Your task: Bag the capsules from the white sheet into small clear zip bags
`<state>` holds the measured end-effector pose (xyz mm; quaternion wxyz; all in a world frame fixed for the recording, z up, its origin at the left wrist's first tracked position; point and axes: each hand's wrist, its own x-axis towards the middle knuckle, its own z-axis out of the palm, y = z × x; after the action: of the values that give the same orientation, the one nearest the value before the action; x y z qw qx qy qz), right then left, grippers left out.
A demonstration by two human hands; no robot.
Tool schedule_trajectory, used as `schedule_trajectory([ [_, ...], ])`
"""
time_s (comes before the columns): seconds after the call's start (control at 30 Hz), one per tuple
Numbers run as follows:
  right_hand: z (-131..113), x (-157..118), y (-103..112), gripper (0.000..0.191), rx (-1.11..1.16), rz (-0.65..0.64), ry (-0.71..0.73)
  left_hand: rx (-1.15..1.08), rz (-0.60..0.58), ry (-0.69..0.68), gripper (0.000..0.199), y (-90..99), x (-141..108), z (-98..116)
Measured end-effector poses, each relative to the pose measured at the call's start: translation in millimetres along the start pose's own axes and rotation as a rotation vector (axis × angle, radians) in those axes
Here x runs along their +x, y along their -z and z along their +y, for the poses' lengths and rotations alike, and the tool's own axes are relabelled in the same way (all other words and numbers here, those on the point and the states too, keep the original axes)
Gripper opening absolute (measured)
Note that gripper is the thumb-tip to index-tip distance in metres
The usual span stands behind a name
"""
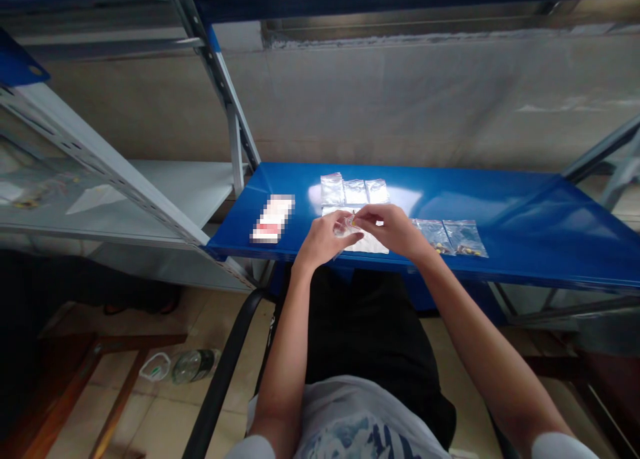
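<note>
Over the front part of the blue shelf, my left hand is closed on a small clear plastic bag. My right hand meets it from the right, thumb and fingertips pinched at the bag's top around a tiny yellowish piece. Beneath both hands lies a white sheet, partly covered by them. Behind them, several flat clear bags lie side by side. To the right of my right hand are filled zip bags with small yellow and dark pieces at their bottoms.
A blurred-out white and red item lies at the shelf's left. Metal uprights and a grey shelf stand further left. A chair armrest is beside my left arm; a large clear bottle is on the floor.
</note>
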<state>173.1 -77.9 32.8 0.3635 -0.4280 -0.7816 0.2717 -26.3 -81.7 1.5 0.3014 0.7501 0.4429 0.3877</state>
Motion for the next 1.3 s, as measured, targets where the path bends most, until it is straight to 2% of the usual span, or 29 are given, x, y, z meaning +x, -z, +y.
schedule_trajectory([
  [0.13,-0.6,-0.1,3.4,0.031,0.108,-0.074,0.021,-0.016,0.007,-0.017,0.047,1.2,-0.5,2.2],
  [0.23,15.9,2.4,5.6,0.029,0.100,-0.004,-0.034,-0.015,0.023,0.000,0.051,1.9,-0.9,3.1],
  [0.37,47.4,5.6,-2.3,0.017,-0.129,0.140,-0.170,-0.017,0.057,0.029,0.053,2.7,-1.2,3.3],
  [0.5,71.3,5.1,-16.5,0.018,-0.307,0.120,-0.223,-0.053,0.081,0.071,0.052,3.8,-0.6,2.1],
  [0.63,82.2,3.2,-22.7,0.022,-0.443,0.095,-0.179,-0.089,0.094,0.136,0.056,4.6,0.8,-0.7],
  [0.9,85.6,2.3,-21.6,0.019,-0.544,0.053,-0.183,-0.117,0.093,0.193,0.061,3.3,1.6,-7.2],
  [1.1,85.2,1.2,-23.8,0.021,-0.568,0.069,-0.163,-0.172,0.073,0.174,0.062,3.2,2.3,-9.1],
  [1.2,81.1,3.4,-20.1,0.018,-0.455,0.152,-0.160,-0.162,0.048,0.149,0.059,4.0,1.4,-7.2],
  [1.3,66.3,5.7,-10.2,0.017,-0.173,0.236,-0.204,-0.101,0.021,0.090,0.057,3.7,-0.1,-4.2],
])
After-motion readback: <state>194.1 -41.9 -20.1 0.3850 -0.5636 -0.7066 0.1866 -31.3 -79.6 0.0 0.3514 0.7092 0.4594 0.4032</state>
